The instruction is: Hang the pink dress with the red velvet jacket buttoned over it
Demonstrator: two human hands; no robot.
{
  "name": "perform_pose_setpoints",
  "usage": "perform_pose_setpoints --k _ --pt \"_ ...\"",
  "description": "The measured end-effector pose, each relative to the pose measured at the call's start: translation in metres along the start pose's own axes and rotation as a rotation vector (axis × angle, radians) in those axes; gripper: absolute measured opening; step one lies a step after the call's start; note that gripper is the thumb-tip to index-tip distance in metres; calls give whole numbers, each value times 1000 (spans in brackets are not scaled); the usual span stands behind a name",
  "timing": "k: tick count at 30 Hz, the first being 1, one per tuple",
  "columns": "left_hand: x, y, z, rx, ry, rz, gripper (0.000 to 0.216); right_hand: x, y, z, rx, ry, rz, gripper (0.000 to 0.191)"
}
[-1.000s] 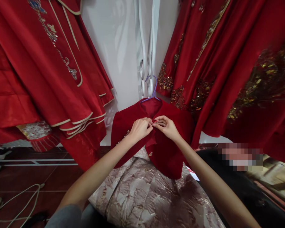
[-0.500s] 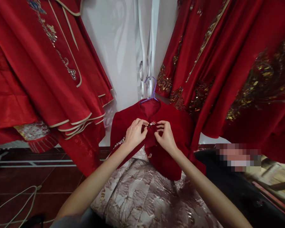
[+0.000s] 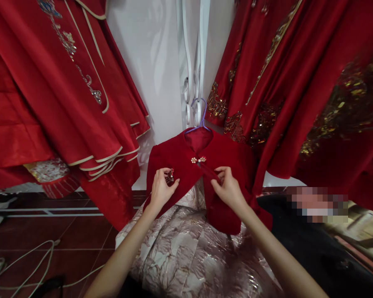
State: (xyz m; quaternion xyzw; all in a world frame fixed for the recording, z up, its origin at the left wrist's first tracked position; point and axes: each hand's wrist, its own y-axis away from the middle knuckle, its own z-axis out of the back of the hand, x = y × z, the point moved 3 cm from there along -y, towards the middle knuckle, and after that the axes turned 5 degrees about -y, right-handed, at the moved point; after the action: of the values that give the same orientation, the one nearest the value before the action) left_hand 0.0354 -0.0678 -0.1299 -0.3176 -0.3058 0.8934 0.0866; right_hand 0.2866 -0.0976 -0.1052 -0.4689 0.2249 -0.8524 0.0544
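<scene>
Clasp [image 3: 199, 160] crosswise on jacket [image 3: 170, 155], up and left of nearer right grip [image 3: 229, 188], pinching cloth [image 3: 209, 169]. In left grip [image 3: 161, 187], holding shiny piece [image 3: 171, 175].

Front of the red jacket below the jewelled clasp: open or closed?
Open: the red jacket parts below the clasp, and patterned fabric shows in the gap.

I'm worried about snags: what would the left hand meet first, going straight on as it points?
Probably the front of the red jacket, just beyond the left hand; farther along that line is the purple hanger. Depth is unclear, so the hand may already touch the jacket.
</scene>
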Motion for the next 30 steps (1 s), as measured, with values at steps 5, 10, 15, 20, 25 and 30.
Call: perform_pose_setpoints --k 5,10,15,20,25,30 --pt "3 4 -14 34 53 50 47 28 -15 43 132 -206 -95 25" --pt "-1 6 -23 102 146 91 46 65 -4 3 353 -461 73 19" --pt "-2 3 -23 108 154 99 36 51 -3 -72 284 -499 108 23" --pt "7 0 -19 47 321 153 22 22 -10 -98 124 -444 97 25" --pt "6 -1 -18 125 518 179 32 19 -8 -105 181 -532 158 22" --pt "2 -1 -13 111 531 232 33 19 -10 -116 115 -455 175 17"
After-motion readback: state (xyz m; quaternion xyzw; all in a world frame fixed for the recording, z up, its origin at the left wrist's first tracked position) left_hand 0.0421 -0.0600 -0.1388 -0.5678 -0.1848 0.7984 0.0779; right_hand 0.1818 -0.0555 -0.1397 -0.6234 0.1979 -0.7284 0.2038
